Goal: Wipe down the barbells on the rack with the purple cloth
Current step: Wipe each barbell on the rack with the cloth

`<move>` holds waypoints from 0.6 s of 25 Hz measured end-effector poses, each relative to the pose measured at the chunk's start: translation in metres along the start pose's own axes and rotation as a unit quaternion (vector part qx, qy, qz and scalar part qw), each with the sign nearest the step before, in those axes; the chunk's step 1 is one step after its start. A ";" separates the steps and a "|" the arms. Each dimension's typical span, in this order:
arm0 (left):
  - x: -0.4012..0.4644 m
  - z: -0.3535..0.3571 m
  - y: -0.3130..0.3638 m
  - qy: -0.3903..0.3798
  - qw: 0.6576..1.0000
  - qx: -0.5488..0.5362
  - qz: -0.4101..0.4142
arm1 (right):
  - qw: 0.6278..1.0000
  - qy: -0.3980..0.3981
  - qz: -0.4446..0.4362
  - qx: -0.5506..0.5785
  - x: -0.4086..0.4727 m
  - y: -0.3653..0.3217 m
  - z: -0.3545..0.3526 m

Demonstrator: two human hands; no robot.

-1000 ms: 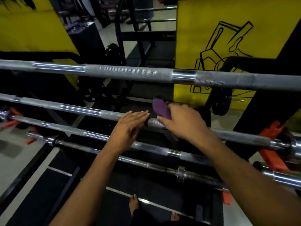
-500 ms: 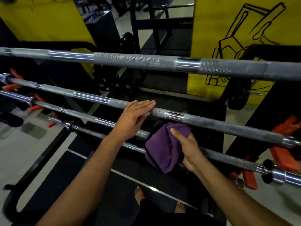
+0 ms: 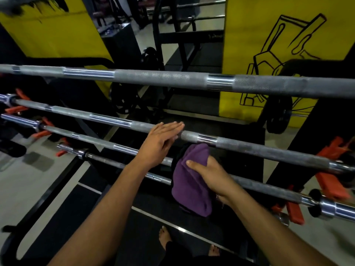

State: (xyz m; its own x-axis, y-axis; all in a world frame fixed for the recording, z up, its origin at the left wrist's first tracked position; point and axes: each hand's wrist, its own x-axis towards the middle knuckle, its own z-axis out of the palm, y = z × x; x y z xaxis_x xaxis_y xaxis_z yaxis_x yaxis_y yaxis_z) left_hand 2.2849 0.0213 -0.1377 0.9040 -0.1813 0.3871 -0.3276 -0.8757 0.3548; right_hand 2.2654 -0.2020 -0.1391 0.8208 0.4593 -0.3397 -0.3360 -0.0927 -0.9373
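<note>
Head camera, close over the rack, looking forward and down

One wide-angle view only, worn at head height and tilted down along both forearms, so the barbells (image 3: 157,77) cross the frame left to right in tiers, bowed by the lens. The nearest bars sit within arm's reach, the person's bare feet (image 3: 164,237) show at the bottom edge, and further off the yellow wall panels (image 3: 249,35) and gym floor fill the top. There's no second view to share with.

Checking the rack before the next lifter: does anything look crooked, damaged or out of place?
Nothing stands out. The steel barbells lie level on the rack; the right hand holds the purple cloth against one.
</note>
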 end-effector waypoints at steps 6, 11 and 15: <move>-0.002 -0.033 -0.021 0.037 0.993 0.045 -0.106 | 0.817 0.135 -0.411 -0.380 -0.037 -0.055 -0.012; -0.019 -0.074 -0.090 0.068 0.939 0.129 -0.310 | 0.597 0.108 -0.363 -0.707 0.010 -0.047 -0.003; -0.037 -0.075 -0.120 0.042 0.929 0.093 -0.357 | 0.546 0.077 -0.282 -0.785 0.036 -0.057 -0.004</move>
State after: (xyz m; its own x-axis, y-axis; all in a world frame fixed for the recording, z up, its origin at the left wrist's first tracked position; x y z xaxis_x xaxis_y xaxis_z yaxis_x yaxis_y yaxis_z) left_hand 2.2701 0.1662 -0.1310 0.8458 0.5031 0.1773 0.4067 -0.8233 0.3960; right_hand 2.3158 -0.1839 -0.0987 0.6595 0.7370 0.1479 0.7012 -0.6741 0.2324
